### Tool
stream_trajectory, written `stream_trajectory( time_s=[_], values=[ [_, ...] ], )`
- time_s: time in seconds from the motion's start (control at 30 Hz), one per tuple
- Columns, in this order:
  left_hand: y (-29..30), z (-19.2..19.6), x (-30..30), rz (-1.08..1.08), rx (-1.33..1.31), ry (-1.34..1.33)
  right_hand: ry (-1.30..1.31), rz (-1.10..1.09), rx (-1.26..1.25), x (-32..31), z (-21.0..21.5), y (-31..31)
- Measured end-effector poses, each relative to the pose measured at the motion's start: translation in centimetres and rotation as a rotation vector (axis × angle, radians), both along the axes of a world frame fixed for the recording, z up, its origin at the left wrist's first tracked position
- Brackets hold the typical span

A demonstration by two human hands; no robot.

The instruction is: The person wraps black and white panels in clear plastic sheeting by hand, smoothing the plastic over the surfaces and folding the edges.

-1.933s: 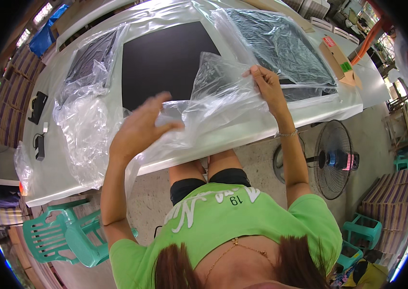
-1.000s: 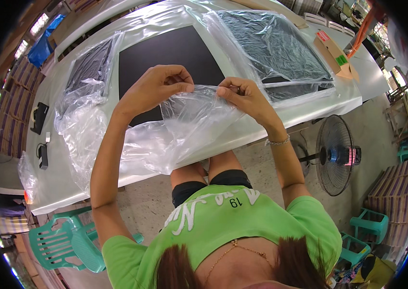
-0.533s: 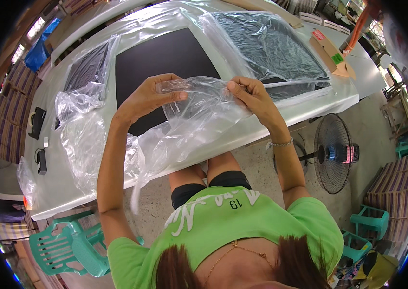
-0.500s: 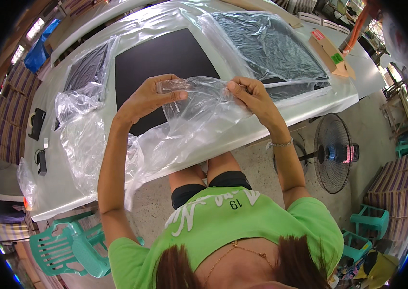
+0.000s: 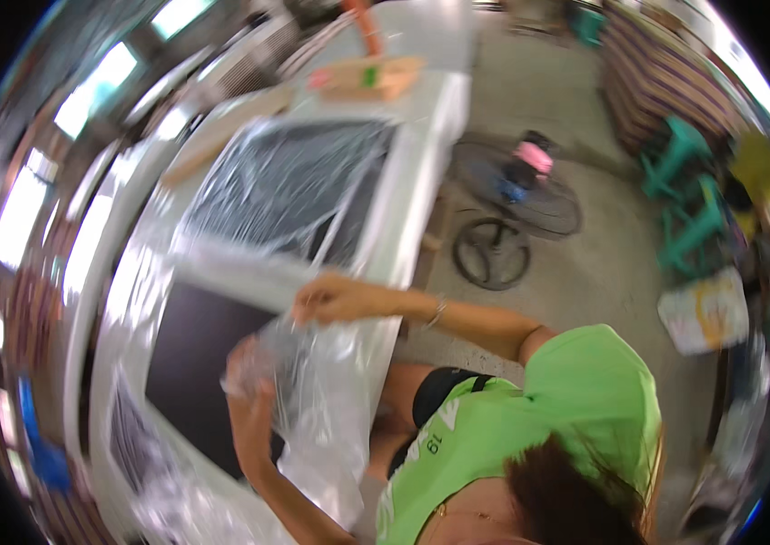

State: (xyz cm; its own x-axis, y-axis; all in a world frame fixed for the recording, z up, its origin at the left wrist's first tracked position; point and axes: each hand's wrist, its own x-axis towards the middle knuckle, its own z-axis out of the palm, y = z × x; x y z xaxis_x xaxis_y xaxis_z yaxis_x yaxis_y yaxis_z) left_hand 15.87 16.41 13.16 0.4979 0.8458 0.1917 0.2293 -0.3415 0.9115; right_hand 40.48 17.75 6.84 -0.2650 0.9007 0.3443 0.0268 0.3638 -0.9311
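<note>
A clear plastic bag (image 5: 319, 400) stretches between my two hands above the table's near edge. My left hand (image 5: 252, 386) grips one side of its rim, fingers and thumb closed on the film, somewhat blurred. On the other side of the rim, my right hand (image 5: 339, 300) pinches the plastic. Under and beyond my hands lies a flat black panel (image 5: 194, 359) on the table, partly covered by the bag and my left hand. To its right sits a dark panel in clear plastic (image 5: 289, 177). Another plastic-covered dark panel (image 5: 135, 440) lies at its left.
The table (image 5: 144, 263) has a pale plastic cover. An open cardboard box (image 5: 367, 80) stands at its far right end. On the floor to the right is a black fan (image 5: 521, 186). Green stools (image 5: 675, 154) and a striped stack (image 5: 666, 73) stand farther right.
The view has swung to the right, so the table now runs up the left side and more floor shows. Both hands still hold the plastic bag.
</note>
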Motion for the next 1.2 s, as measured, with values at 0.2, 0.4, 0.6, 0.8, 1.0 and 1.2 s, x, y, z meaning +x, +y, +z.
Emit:
stream_trajectory(
  time_s=[0.2,0.4,0.6,0.8,1.0,1.2],
  values=[
    [-2.5,-6.4,5.0,-0.105,-0.481,-0.051,0.096,-0.071,-0.164,2.2,1.1,-4.9],
    [-4.5,-7.9,5.8,-0.214,-0.726,-0.002,0.043,-0.189,-0.302,4.9,-0.9,-7.0],
    [-6.2,-8.3,2.2,-0.544,-0.739,0.305,0.054,-0.322,-0.371,6.4,-1.3,-8.4],
    [-8.1,-9.5,-3.4,-0.454,-0.785,0.208,0.007,-0.620,-0.299,11.1,-1.4,-9.3],
    [-7.9,-14.7,-7.6,-0.054,-0.698,-0.155,0.061,-0.781,-0.256,15.6,-2.4,-11.4],
    [-6.4,-14.9,-7.7,0.201,-0.613,-0.364,0.148,-0.918,-0.237,18.5,-3.8,-14.0]
  ],
)
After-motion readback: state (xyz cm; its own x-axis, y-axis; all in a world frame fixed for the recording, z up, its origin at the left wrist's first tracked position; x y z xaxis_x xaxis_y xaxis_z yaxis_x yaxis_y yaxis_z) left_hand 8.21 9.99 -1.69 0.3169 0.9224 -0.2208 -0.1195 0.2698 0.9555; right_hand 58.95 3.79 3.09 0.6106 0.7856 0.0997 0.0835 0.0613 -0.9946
